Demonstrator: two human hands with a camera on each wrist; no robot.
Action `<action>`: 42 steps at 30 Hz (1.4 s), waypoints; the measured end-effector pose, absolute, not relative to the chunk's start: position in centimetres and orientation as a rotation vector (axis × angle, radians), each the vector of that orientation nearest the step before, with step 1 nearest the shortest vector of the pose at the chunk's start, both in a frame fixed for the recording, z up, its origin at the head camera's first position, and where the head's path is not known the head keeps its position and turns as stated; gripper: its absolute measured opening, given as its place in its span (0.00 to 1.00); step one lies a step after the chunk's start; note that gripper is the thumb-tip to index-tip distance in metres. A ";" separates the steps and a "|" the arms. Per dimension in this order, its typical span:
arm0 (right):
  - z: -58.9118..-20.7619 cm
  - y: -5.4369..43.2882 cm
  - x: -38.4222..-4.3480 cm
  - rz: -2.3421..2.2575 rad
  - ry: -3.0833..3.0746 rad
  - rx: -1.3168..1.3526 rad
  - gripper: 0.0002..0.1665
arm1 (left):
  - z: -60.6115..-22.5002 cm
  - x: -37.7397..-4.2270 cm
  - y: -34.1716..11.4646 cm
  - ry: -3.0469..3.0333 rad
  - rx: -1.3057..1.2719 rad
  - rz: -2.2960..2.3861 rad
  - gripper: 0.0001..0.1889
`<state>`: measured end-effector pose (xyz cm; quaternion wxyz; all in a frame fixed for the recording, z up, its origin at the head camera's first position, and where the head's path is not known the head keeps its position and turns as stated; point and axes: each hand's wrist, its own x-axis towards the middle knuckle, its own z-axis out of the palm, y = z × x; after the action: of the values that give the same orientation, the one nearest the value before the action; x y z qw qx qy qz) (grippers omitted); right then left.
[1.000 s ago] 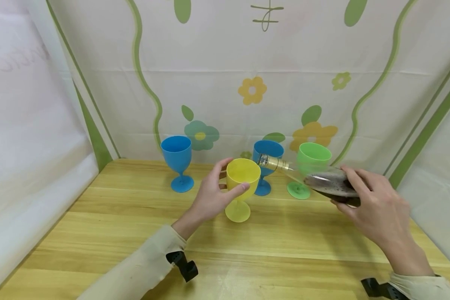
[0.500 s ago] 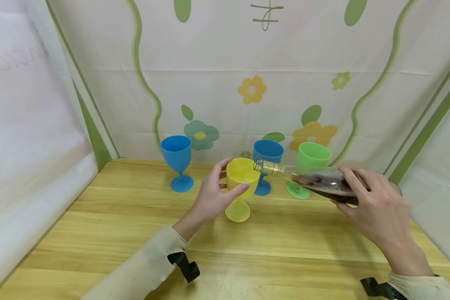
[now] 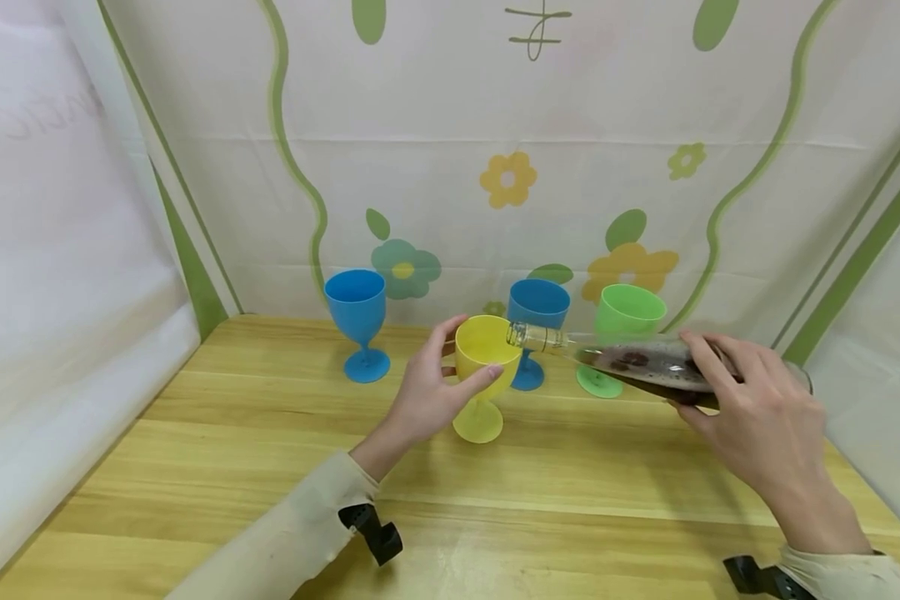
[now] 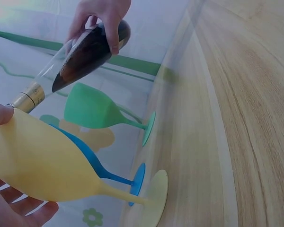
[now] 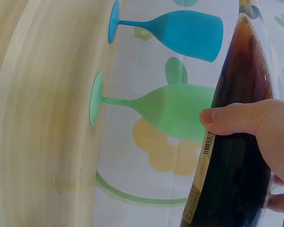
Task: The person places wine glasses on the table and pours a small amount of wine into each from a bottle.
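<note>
My left hand holds the bowl of a yellow goblet, its thumb across the near side and its fingers behind. The goblet stands upright on the wooden table, its round foot showing below the hand. With my right hand I grip the body of a glass bottle, tipped nearly level. Its gold-wrapped neck points left, and the mouth lies right at the goblet's rim. Dark liquid shows inside the bottle, reaching toward the neck. The inside of the goblet's bowl is only partly visible.
Behind my hands stand a blue goblet on the left, another blue goblet partly behind the bottle neck, and a green goblet at the right. A flower-printed curtain rises behind the wooden table.
The bottle's mouth has moved left and slightly down onto the yellow goblet's rim. The bottle lies more level, and the dark liquid has shifted toward its neck. My left hand keeps its place.
</note>
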<state>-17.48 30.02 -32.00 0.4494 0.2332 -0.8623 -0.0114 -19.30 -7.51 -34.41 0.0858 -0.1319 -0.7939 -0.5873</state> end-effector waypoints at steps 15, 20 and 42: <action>-31.5 29.8 -17.5 -0.035 -2.125 0.576 0.63 | -34.4 -19.2 -7.5 -2.369 -0.379 -1.748 0.43; -31.4 29.6 -17.6 0.024 -2.069 0.581 0.65 | -34.4 -19.2 -7.5 -2.370 -0.377 -1.744 0.44; -31.1 29.7 -17.3 -0.028 -2.028 0.602 0.62 | -34.4 -19.1 -7.4 -2.374 -0.382 -1.746 0.44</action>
<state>-17.30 29.72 -31.10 0.4908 0.2477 -0.8352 -0.0116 -19.08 -7.41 -34.37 0.0847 -0.1280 -0.7960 -0.5855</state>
